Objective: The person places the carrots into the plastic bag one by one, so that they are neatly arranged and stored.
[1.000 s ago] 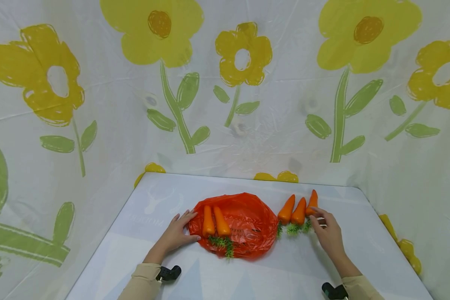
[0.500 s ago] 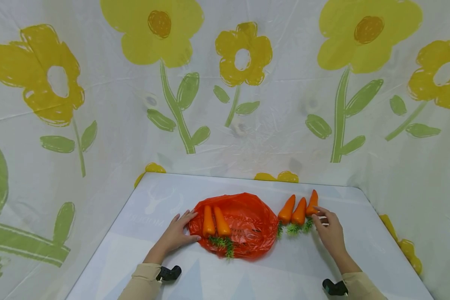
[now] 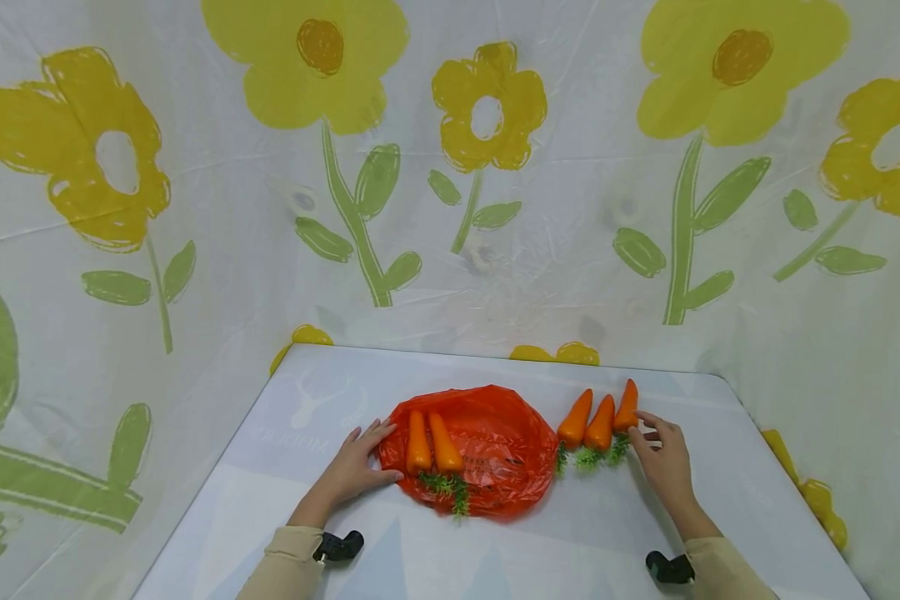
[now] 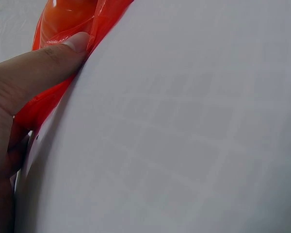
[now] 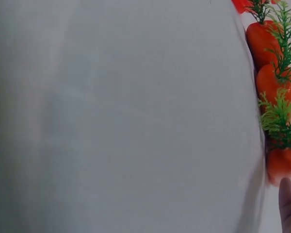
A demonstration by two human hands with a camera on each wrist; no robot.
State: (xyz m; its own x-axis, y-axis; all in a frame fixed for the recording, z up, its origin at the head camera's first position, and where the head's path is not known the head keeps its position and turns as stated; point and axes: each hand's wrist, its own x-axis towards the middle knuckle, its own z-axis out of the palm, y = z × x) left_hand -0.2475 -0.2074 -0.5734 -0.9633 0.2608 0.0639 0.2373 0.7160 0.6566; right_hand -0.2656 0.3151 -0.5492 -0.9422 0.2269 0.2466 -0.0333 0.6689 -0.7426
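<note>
A red plastic bag (image 3: 506, 454) lies spread on the table, with two orange carrots (image 3: 441, 446) with green tops resting in its left part. My left hand (image 3: 352, 467) rests against the bag's left edge, fingers spread; in the left wrist view its thumb (image 4: 48, 65) lies on the red plastic. To the right of the bag, three more carrots (image 3: 598, 425) lie side by side, tips pointing away. Beside the rightmost carrot (image 3: 627, 408) is my right hand (image 3: 663, 462), thumb and fingers apart with nothing held. The right wrist view shows its thumb (image 5: 289, 204) just off that carrot (image 5: 282, 164).
The white table (image 3: 420, 558) carries a faint pattern. A white curtain (image 3: 570, 208) with yellow flowers hangs behind it and at both sides. On each wrist sits a black device (image 3: 339, 547).
My right hand has drawn slightly to the right, its fingertips coming off the rightmost carrot. The left hand, bag and carrots stay as they were.
</note>
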